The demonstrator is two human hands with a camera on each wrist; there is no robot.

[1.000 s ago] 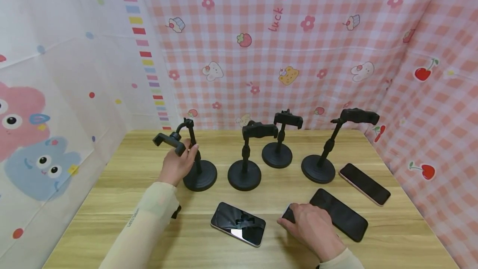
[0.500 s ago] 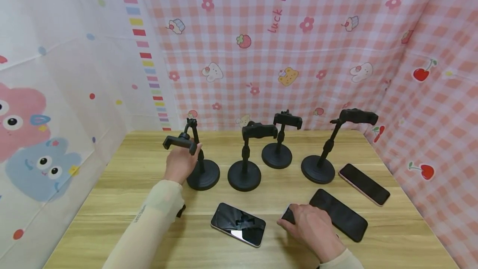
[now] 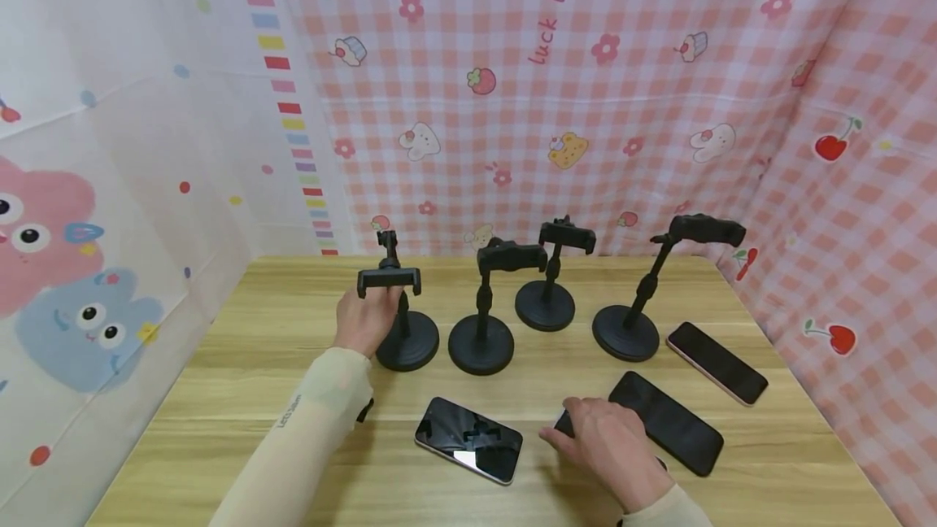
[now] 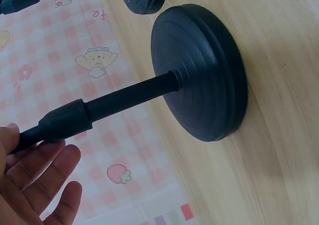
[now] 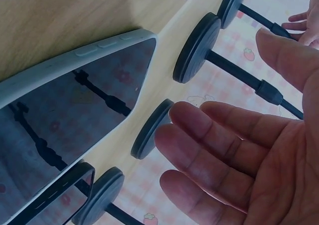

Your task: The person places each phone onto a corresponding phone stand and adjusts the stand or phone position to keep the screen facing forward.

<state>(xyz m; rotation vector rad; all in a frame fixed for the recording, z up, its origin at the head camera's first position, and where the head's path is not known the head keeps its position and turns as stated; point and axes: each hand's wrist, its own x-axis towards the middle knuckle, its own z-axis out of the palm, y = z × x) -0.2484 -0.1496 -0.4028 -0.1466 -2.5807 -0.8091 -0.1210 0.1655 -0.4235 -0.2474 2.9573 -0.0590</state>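
Spanning the space under both hands, the table (image 3: 256, 340) bears the held stand (image 3: 416, 346): its base lies just right of the left hand (image 3: 366, 320), and its pole rises roughly upright, pinched between that hand's thumb and fingers. Three more stands (image 3: 481, 352) are farther right of this hand. The right hand (image 3: 611, 446) has no grip on anything; its fingers lie loose over the covered phone (image 3: 564, 424), which shows only at its edges in the head view. Whether a fingertip touches it, I cannot tell. That phone's long axis seems to slant from the right hand's fingertips back toward its wrist, and the right hand is plainly the nearer one. What seems to count is the way to the clamp (image 3: 390, 278): ahead and well left of the right hand, close by the left hand, its long axis running crosswise.
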